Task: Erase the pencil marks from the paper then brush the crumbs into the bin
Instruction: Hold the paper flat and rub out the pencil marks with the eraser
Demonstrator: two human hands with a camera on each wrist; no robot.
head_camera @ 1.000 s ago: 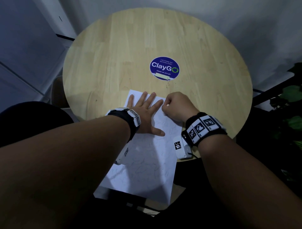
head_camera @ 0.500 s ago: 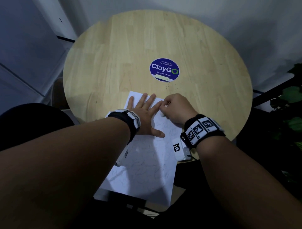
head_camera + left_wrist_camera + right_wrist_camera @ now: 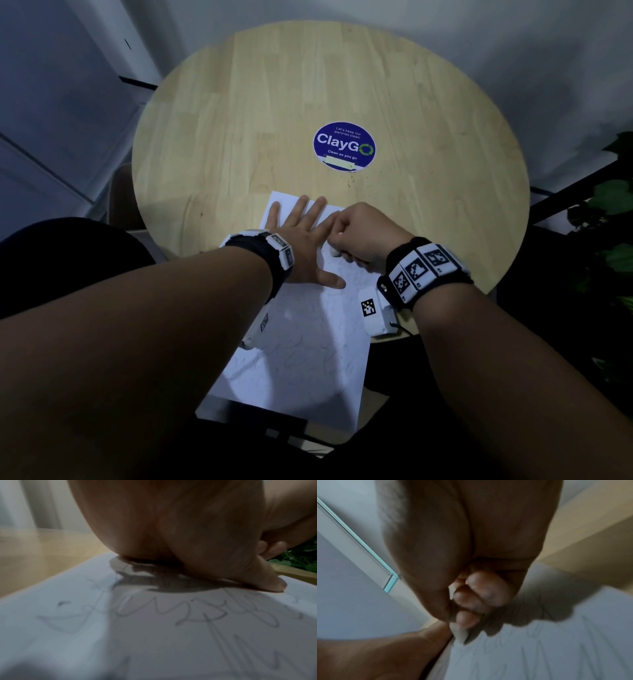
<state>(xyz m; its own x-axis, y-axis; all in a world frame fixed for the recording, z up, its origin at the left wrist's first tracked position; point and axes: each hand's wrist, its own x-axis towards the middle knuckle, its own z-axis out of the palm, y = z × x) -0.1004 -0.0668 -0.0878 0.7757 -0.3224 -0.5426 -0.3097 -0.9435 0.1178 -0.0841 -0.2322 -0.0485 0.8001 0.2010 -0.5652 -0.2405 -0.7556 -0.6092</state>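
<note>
Paper (image 3: 308,349) under flat left hand (image 3: 301,240), ClayGo sticker (image 3: 344,146) beyond, apart.

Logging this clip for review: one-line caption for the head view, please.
Left hand flat on the scribbled paper while the right hand rubs a white eraser across it.

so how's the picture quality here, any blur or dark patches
Head view: dim, both forearms dark, a soft shadow over the near half of the paper, the round table bowed by the wide lens. Left wrist view: pencil marks soft, near edge blurred. Right wrist view: right hand dark and smeared, eraser unsharp.
</note>
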